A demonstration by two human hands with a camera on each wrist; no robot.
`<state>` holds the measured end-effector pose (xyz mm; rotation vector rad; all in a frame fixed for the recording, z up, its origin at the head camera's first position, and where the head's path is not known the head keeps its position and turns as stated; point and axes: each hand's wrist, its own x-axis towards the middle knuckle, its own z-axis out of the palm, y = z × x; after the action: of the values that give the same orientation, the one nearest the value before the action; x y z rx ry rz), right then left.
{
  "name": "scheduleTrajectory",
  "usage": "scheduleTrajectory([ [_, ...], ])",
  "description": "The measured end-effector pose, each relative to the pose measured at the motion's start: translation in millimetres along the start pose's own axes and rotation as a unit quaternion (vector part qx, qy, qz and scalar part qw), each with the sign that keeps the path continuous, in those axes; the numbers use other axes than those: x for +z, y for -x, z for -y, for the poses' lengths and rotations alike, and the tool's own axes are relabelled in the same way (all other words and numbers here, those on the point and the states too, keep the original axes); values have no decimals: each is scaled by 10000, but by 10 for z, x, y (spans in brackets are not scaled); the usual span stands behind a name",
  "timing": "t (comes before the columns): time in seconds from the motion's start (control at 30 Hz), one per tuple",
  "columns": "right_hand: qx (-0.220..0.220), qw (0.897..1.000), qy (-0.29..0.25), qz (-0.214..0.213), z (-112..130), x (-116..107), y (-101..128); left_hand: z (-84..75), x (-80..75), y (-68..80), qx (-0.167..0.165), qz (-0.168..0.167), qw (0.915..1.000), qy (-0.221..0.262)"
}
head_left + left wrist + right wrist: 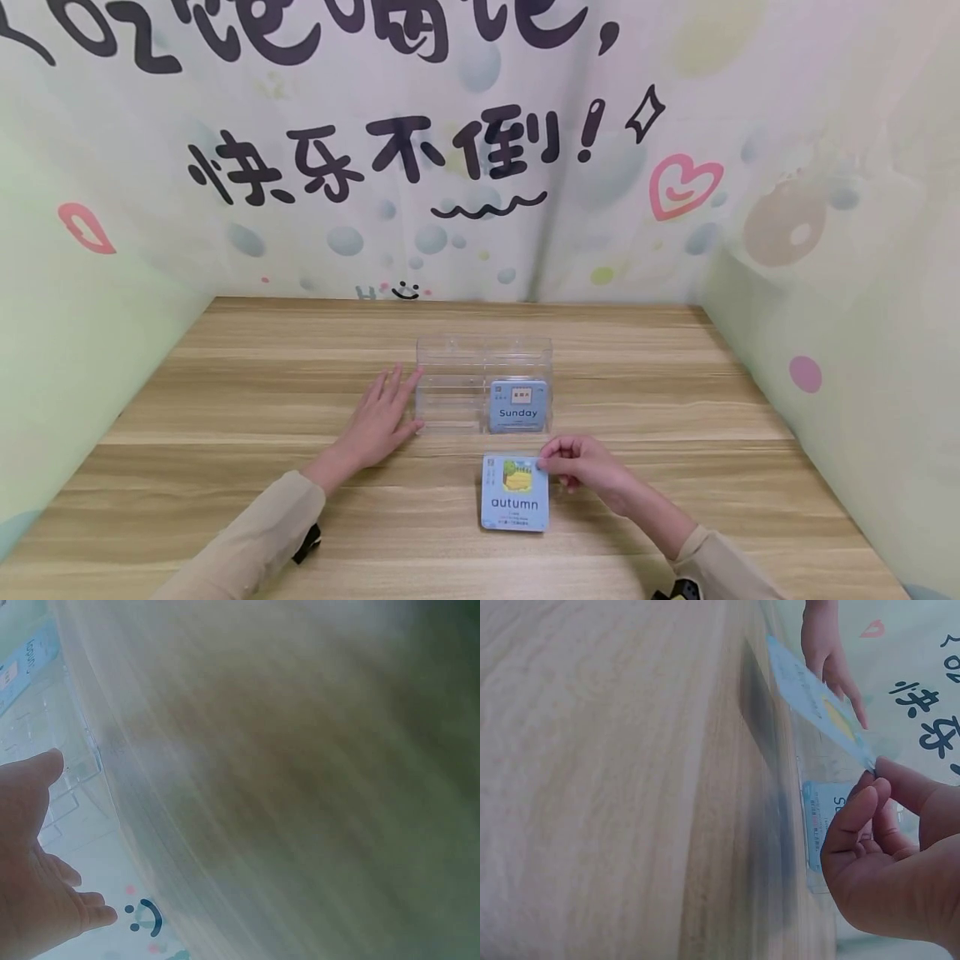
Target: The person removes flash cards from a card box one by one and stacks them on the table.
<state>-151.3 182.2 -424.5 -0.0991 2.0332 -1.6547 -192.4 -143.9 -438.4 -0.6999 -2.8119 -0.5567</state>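
Note:
A light blue card reading "autumn" [514, 493] lies near the table's front, its far right corner lifted; my right hand [577, 465] pinches that corner between thumb and fingers. In the right wrist view the autumn card [817, 706] tilts up off the wood from my right hand [877, 825]. Just behind it stands a clear plastic holder [483, 367] with a "Sunday" card [518, 407] upright in its right front slot. My left hand [381, 421] lies flat on the table, fingers straight, touching the holder's left side. The left hand [34, 870] shows beside the holder [67, 772].
The wooden table [225, 400] is boxed in by printed walls at the back and both sides, with black lettering, a pink heart [682, 185] and a small smiley [406, 291]. The left wrist view is heavily blurred.

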Motion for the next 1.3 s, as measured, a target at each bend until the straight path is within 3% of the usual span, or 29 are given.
scheduleTrajectory([
  [0.17,122,9998,137,34,-18,14,-8,2,-1,4,-37,66,10000,-28],
  [0.4,-12,9977,631,-249,-49,38,-29,-2,-2,0,-26,19,10000,-36],
  [0.73,-570,9800,1724,-817,-88,108,-77,-10,-9,3,-45,38,10000,-14],
  [1.3,-666,9690,2107,-1109,-77,152,-97,-8,-10,4,-74,93,9999,-22],
])
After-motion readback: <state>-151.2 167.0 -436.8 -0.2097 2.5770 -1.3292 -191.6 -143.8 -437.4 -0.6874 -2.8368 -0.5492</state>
